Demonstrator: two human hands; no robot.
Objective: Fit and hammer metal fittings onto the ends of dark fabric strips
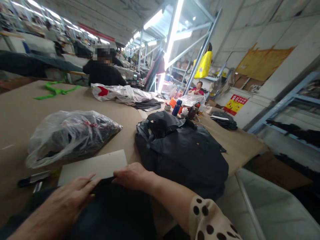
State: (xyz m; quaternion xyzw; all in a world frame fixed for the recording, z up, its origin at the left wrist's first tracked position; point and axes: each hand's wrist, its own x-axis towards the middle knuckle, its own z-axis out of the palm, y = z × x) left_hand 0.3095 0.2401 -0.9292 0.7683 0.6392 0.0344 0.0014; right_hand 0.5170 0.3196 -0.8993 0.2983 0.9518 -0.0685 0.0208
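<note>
Because the left forearm crosses it and the view's lower border cuts it off, much of the dark cloth [112,210] is out of sight, its lower part sunk in shadow. The left hand [71,196] lies over the cloth's upper edge with its underside hidden, so I cannot tell whether its fingers are clamped; the right hand [131,176] has its fingers closed on that edge. A black and metal object [33,179] near the left hand is too blurred to name. The cloth lies at the near side of the table [22,115], overlapping a pale card [93,165]. Brown tabletop shows between a clear plastic bag [72,136] and a heaped black garment [185,153], and spreads wider beyond the bag; on the right, a slanting table edge runs just beside the garment. Blue-black and matte, the cloth looks smooth, its edge nearly straight between the hands.
</note>
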